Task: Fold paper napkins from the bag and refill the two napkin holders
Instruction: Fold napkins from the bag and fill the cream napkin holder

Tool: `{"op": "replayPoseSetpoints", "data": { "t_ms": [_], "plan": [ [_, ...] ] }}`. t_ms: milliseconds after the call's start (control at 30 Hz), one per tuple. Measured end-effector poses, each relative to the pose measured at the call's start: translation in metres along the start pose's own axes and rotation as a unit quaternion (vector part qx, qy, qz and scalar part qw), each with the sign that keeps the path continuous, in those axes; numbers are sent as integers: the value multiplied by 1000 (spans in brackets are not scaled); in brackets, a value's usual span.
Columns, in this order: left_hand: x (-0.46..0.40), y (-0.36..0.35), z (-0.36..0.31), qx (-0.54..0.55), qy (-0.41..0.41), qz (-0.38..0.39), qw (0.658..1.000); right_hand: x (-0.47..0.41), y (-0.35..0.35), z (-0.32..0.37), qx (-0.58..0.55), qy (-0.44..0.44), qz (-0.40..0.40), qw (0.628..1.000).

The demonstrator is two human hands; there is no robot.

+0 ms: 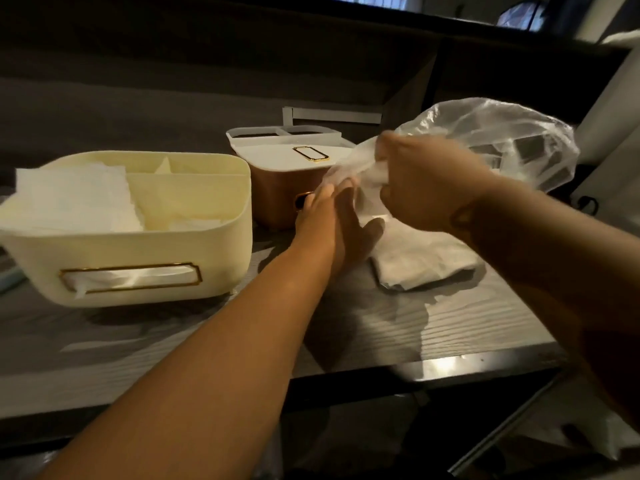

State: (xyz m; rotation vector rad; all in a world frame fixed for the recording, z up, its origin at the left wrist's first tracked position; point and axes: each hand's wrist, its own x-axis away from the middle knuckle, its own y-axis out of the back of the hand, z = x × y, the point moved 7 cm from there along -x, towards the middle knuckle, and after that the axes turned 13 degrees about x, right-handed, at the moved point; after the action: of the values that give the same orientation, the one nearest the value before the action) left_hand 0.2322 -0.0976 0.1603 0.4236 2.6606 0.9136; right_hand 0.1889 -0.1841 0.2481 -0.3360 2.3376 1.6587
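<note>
At the bottom of the frame two bare forearms reach up over the grey wood-grain table [450, 327]. In the middle, the left hand [332, 226] lies with its fingers fairly straight, their tips at the mouth of the clear plastic bag [491, 140]; whether they have hold of a napkin inside I cannot tell, as the film blurs there. Just right of it, the right hand [426, 185] is curled tight, bunching the bag's neck and holding it lifted off the table. Under that hand, right of centre, a loose pile of napkins [422, 258] lies flat on the tabletop.

At the left of the frame sits the cream napkin holder [138, 251], folded napkins [72, 199] stacked in its left compartment and a tissue showing in its front slot. Farther back, at centre, stands the copper napkin holder [280, 192], white lid on.

It looks like the drawing-out step: fetching more napkins from the bag. Next, the left fingers would need to pinch a napkin and pull it clear while the right hand steadies the bag, then fold it on the table.
</note>
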Motion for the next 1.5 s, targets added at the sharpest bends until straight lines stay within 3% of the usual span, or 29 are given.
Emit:
{"op": "replayPoseSetpoints", "data": {
  "t_ms": [67, 133, 200, 267, 333, 400, 467, 600, 733, 933, 1233, 1500],
  "plan": [
    [17, 18, -17, 76, -69, -55, 993, 10, 26, -11, -104, -35, -45, 993],
    [43, 36, -27, 140, -88, -82, 983, 26, 45, -16, -262, -57, -77, 960],
    [77, 49, -26, 227, -107, -94, 963, 44, 45, -6, -452, -59, -65, 887],
    [113, 64, -18, 289, -124, -122, 942, 61, 25, 14, -619, -66, -23, 782],
    [137, 78, -3, 290, -117, -150, 938, 73, -4, 43, -719, -74, 27, 691],
    [151, 88, 14, 253, -100, -164, 948, 84, -27, 76, -763, -63, 65, 640],
    [162, 96, 29, 210, -83, -158, 961, 93, -41, 102, -758, -43, 76, 646],
    [176, 103, 56, 158, -47, -127, 978, 98, -50, 120, -672, -37, 73, 736],
    [182, 106, 69, 152, -50, -135, 978, 99, -51, 120, -665, -33, 75, 742],
    [183, 107, 70, 143, -77, -148, 976, 101, -49, 123, -614, -5, 56, 787],
    [185, 106, 72, 126, -107, -151, 975, 102, -44, 130, -643, 62, 47, 762],
    [185, 110, 77, 194, -92, -137, 967, 101, -47, 134, -682, 95, 66, 722]
  ]
}}
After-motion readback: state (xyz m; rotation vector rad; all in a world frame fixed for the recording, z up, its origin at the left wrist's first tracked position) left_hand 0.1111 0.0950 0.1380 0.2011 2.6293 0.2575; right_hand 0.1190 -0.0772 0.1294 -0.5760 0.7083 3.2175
